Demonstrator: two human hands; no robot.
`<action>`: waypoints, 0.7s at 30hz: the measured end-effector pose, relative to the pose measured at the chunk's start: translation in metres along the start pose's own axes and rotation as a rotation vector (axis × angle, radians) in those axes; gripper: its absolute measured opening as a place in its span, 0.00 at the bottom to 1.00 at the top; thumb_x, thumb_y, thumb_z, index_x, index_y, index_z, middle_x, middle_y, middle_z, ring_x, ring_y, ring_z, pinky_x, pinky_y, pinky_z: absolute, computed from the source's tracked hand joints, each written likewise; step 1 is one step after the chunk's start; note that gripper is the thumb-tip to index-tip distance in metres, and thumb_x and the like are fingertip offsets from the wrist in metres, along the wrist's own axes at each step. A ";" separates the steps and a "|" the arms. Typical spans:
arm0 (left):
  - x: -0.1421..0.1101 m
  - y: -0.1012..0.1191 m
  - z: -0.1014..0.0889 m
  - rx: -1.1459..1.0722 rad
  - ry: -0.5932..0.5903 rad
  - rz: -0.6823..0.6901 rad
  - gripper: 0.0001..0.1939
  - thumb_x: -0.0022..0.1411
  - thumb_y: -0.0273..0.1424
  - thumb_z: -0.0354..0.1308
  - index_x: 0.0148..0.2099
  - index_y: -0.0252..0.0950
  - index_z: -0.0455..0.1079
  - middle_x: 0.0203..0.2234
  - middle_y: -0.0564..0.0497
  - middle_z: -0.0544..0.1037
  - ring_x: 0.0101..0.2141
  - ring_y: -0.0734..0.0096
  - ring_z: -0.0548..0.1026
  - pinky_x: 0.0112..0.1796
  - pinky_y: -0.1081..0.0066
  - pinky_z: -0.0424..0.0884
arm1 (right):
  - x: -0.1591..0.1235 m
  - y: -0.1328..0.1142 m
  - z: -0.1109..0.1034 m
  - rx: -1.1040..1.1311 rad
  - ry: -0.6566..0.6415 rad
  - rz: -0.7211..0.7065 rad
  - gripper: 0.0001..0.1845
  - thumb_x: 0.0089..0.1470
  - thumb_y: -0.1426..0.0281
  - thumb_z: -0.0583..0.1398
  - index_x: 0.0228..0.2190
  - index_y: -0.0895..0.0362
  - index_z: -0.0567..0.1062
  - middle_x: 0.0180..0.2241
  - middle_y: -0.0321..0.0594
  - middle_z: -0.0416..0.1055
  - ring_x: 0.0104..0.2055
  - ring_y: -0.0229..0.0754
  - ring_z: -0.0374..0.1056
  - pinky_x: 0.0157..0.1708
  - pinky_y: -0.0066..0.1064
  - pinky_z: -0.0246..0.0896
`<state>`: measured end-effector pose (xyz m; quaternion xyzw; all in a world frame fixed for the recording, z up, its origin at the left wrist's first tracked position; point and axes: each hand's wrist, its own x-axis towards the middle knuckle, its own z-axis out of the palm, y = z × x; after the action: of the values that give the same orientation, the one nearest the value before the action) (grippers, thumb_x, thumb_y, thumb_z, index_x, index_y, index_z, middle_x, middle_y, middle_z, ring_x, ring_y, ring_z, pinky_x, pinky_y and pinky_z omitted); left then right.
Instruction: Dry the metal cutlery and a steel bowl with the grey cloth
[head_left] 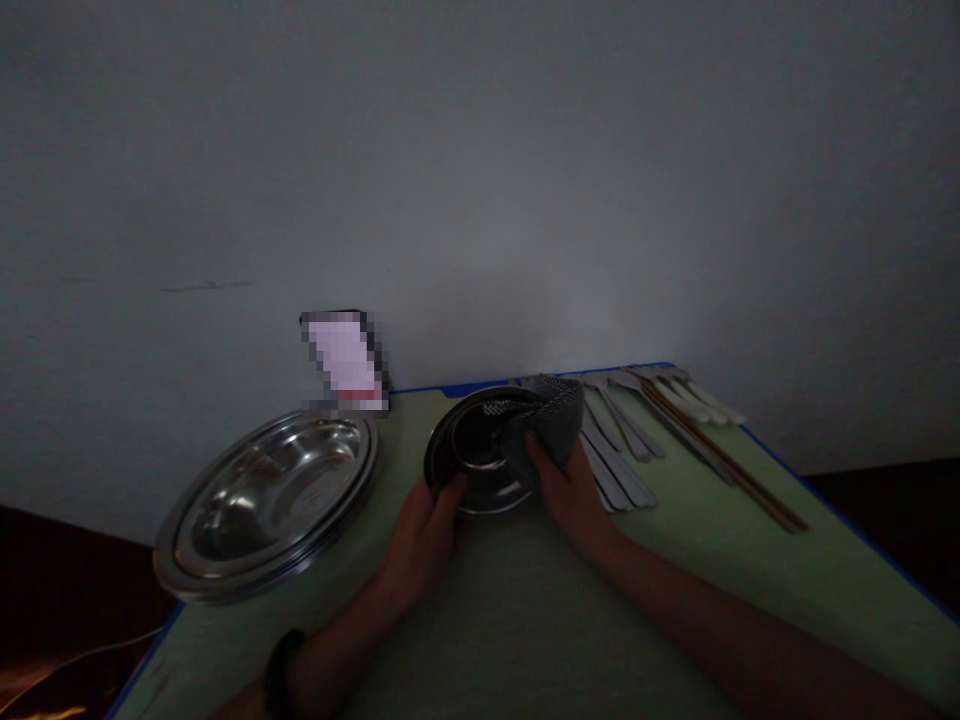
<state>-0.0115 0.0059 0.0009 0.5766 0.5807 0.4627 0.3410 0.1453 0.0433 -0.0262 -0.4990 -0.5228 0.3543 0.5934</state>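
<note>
My left hand (424, 530) grips the near left rim of a round metal plate (439, 455), thumb on top and fingers beneath. The plate is tilted towards me above the table. In my right hand (570, 495) is a bunched grey checked cloth (551, 425), pressed against the plate's right side. The cloth covers part of the plate's inner face and hides some of my right fingers. Just right of the cloth lie several metal pieces of cutlery (615, 475), partly hidden behind it.
Stacked shiny metal basins (277, 490) stand at the table's left edge. Behind them a phone-like device (345, 360), blurred out, leans on the wall (480, 200). Brown chopsticks (750, 480) and white-handled utensils (705, 400) lie to the right on the green table (510, 630), which is edged in blue.
</note>
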 end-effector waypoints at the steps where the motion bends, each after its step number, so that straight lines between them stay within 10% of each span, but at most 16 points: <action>1: -0.001 -0.003 0.000 0.011 -0.065 -0.016 0.11 0.58 0.38 0.52 0.28 0.39 0.68 0.19 0.54 0.71 0.25 0.66 0.71 0.28 0.70 0.68 | 0.000 0.000 0.000 0.003 0.006 0.001 0.22 0.53 0.58 0.55 0.47 0.56 0.69 0.44 0.44 0.71 0.49 0.47 0.66 0.50 0.42 0.58; 8: -0.001 -0.011 0.002 -0.022 -0.445 -0.071 0.21 0.62 0.47 0.45 0.31 0.35 0.68 0.13 0.59 0.60 0.15 0.77 0.58 0.16 0.77 0.55 | 0.000 -0.001 0.000 -0.037 -0.074 -0.039 0.19 0.51 0.59 0.58 0.42 0.57 0.72 0.41 0.44 0.73 0.44 0.47 0.67 0.47 0.40 0.60; 16: 0.004 -0.001 0.001 0.029 -0.052 0.118 0.15 0.61 0.39 0.49 0.44 0.36 0.70 0.32 0.49 0.78 0.35 0.61 0.74 0.33 0.69 0.70 | 0.000 0.000 -0.001 -0.004 0.001 -0.030 0.21 0.53 0.59 0.55 0.44 0.58 0.70 0.42 0.45 0.72 0.46 0.47 0.66 0.48 0.40 0.59; 21: 0.001 -0.004 0.001 0.063 -0.009 0.140 0.14 0.61 0.39 0.51 0.43 0.35 0.67 0.29 0.49 0.77 0.31 0.64 0.75 0.30 0.71 0.70 | 0.001 0.002 0.000 -0.003 0.002 -0.041 0.23 0.52 0.58 0.56 0.46 0.58 0.70 0.45 0.46 0.72 0.48 0.48 0.65 0.50 0.40 0.57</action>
<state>-0.0120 0.0079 -0.0035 0.6283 0.5516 0.4644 0.2920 0.1457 0.0448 -0.0277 -0.4895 -0.5329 0.3405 0.6004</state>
